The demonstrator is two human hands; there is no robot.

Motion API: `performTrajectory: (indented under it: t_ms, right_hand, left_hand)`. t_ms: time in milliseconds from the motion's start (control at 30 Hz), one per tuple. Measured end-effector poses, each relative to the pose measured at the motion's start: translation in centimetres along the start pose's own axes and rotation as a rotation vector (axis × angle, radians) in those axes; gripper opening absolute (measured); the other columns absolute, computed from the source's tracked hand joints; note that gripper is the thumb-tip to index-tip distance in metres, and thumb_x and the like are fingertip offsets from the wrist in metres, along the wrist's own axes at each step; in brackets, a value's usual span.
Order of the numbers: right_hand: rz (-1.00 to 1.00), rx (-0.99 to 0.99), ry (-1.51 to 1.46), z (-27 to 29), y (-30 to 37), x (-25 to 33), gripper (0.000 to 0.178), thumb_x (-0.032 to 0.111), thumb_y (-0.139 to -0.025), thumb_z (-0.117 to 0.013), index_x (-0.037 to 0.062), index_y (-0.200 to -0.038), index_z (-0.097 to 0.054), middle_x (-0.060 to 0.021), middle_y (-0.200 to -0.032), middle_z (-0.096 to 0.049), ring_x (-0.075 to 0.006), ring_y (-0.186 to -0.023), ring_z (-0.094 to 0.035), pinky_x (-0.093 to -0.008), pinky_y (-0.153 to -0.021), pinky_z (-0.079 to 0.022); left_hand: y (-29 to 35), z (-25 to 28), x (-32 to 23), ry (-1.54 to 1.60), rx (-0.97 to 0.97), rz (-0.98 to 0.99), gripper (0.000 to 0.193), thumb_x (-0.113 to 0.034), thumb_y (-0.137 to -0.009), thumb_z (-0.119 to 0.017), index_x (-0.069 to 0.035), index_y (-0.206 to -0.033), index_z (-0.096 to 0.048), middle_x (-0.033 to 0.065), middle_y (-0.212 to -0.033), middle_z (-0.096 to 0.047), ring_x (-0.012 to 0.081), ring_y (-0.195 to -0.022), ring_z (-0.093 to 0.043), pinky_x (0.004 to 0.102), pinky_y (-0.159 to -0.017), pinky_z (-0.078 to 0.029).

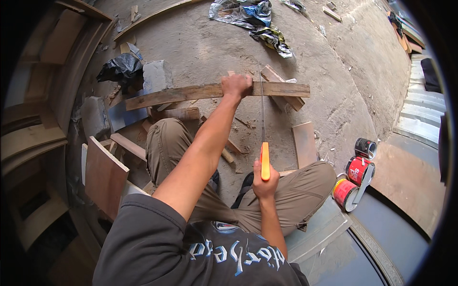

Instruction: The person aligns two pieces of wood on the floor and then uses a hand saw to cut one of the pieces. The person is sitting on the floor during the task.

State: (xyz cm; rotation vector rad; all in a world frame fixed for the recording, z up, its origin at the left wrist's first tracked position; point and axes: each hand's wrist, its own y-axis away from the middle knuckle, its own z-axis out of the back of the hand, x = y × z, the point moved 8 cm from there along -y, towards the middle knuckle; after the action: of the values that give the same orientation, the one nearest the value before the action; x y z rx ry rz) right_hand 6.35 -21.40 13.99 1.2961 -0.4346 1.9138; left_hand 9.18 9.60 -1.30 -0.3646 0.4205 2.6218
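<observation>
A long wooden board (186,94) lies crosswise in front of me, its right part resting over a slanted wood block (291,101). My left hand (237,86) is closed around the board right of its middle. In my right hand (265,181) is the orange handle of a handsaw (263,114). Its thin blade points away from me and crosses the board a little to the right of my left hand. Whether the teeth have cut into the wood, I cannot tell. My right fingers are wrapped round the handle.
Wood offcuts (305,143) lie around my crossed legs. Concrete blocks (157,76) and a black plastic bag (121,68) are at the left, near wooden frames (71,71). Paint cans (359,170) stand at my right. Crumpled foil sheeting (241,14) lies on the far ground.
</observation>
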Motion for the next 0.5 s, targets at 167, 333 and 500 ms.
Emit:
performTrajectory:
  t_ms: [167,333,500]
  right_hand:
    - [-0.025,0.039,-0.009,0.3,-0.5,0.1,0.031,0.021,-0.092,-0.069,0.0005,-0.071,-0.060,-0.0115,-0.053,-0.052,-0.0208,-0.045,-0.051,-0.0354,-0.047,-0.040]
    - [-0.022,0.087,0.048,1.8,-1.2,2.3,0.028,0.024,-0.089,-0.073,0.0022,-0.078,-0.058,-0.0101,-0.056,-0.056,-0.0215,-0.048,-0.056,-0.0335,-0.050,-0.043]
    - [0.010,0.068,0.058,3.5,-1.2,5.1,0.029,0.024,-0.088,-0.074,0.0031,-0.079,-0.056,-0.0092,-0.057,-0.055,-0.0201,-0.049,-0.055,-0.0326,-0.051,-0.044]
  left_hand:
    - [0.0,-0.6,0.4,0.133,0.071,0.037,0.057,-0.043,-0.091,-0.039,-0.001,-0.085,-0.076,0.0218,-0.092,-0.072,0.0385,-0.081,-0.068,0.0465,-0.090,-0.046]
    - [0.5,0.9,0.9,0.099,-0.360,0.010,0.055,-0.041,-0.091,-0.039,-0.002,-0.083,-0.076,0.0201,-0.088,-0.073,0.0371,-0.078,-0.068,0.0459,-0.088,-0.046]
    - [-0.1,-0.2,0.5,0.001,0.022,0.135,0.054,-0.040,-0.091,-0.038,-0.003,-0.083,-0.077,0.0212,-0.083,-0.072,0.0355,-0.079,-0.070,0.0437,-0.083,-0.047]
